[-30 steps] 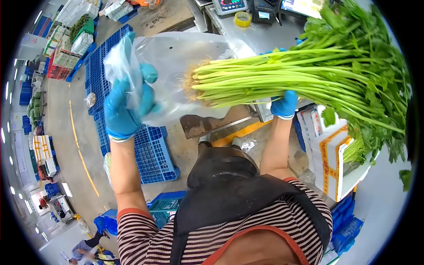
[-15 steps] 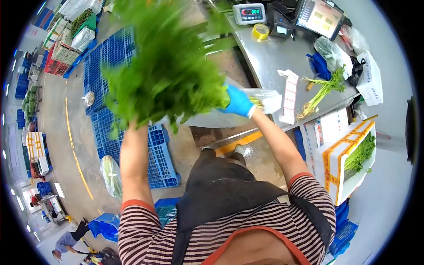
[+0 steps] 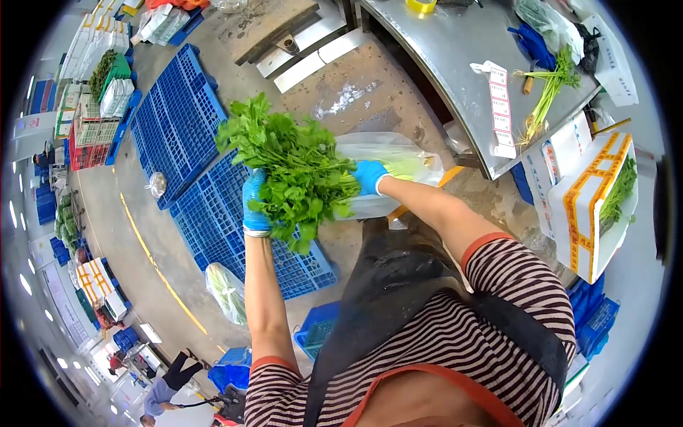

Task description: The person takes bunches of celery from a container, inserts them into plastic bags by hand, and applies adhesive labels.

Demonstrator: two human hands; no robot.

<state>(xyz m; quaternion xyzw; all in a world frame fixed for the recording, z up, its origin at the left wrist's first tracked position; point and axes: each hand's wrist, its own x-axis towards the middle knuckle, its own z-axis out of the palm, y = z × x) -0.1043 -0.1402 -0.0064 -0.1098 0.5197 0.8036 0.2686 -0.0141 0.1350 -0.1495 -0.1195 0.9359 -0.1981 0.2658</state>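
A big leafy bunch of celery [image 3: 295, 153] is held in front of my apron, leaves to the left and pale stalks to the right. The stalks lie inside a clear plastic bag [image 3: 423, 162], while the leaves stick out of its mouth. My right hand [image 3: 370, 177], in a blue glove, is closed around the stems at the bag's mouth. On the other side, my blue-gloved left hand [image 3: 256, 203] grips the leafy end, its fingertips partly hidden by leaves.
Right of me stands a metal table [image 3: 455, 78] with a label strip [image 3: 501, 110], loose celery stalks [image 3: 549, 96] and yellow tape [image 3: 421, 6]. A foam box [image 3: 594, 206] of greens is below it. Blue pallets [image 3: 178, 128] and a bagged vegetable [image 3: 226, 292] lie leftward. A person [image 3: 160, 395] works far off.
The celery has come down from close to the camera, and the bag around its stalks shows more fully. My left hand has emerged from behind the leaves. The whole view has shifted.
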